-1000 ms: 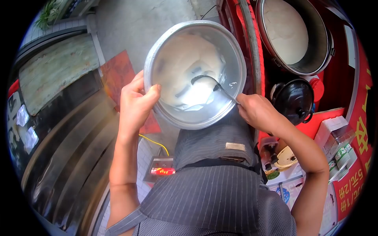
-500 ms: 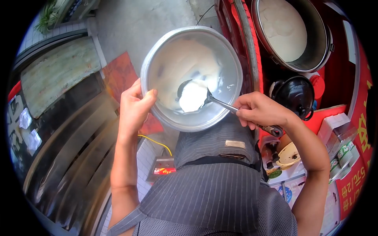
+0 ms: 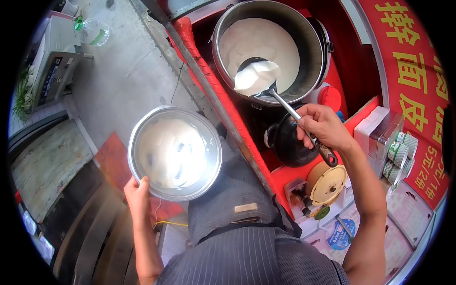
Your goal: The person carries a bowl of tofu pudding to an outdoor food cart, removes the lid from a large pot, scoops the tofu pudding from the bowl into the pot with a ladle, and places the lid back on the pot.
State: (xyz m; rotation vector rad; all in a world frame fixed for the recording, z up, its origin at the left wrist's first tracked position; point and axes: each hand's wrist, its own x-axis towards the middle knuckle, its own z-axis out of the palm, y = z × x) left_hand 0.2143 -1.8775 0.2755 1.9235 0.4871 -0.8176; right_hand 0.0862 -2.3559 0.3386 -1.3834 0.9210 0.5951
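Observation:
My left hand (image 3: pixel 137 195) grips the lower-left rim of a round metal bowl (image 3: pixel 214 159), thumb on top. Inside the bowl lies a pale, soft white mass, partly washed out by glare. My right hand (image 3: pixel 322 126) is closed around the dark handle of a ladle (image 3: pixel 287 104). A smooth white lump (image 3: pixel 259 78), resembling soft tofu, fills the ladle's head. That head is over the near side of a deep metal pot (image 3: pixel 308 57), which contains more of the white mass (image 3: pixel 251 40). The bowl is apart from the pot, to its lower left.
A black lidded pot (image 3: pixel 295 142) stands beneath my right hand. Nearby are a round yellowish lid (image 3: pixel 328 186), a red lid (image 3: pixel 329 97) and stacked paper cups (image 3: pixel 400 154). A red-padded counter edge (image 3: pixel 216 92) separates bowl and pot. A plastic bottle (image 3: pixel 95 33) is on the floor.
The loaded ladle has moved from inside the bowl up and right to the pot. The bowl has shifted down and left in view, and the view has turned toward the pot.

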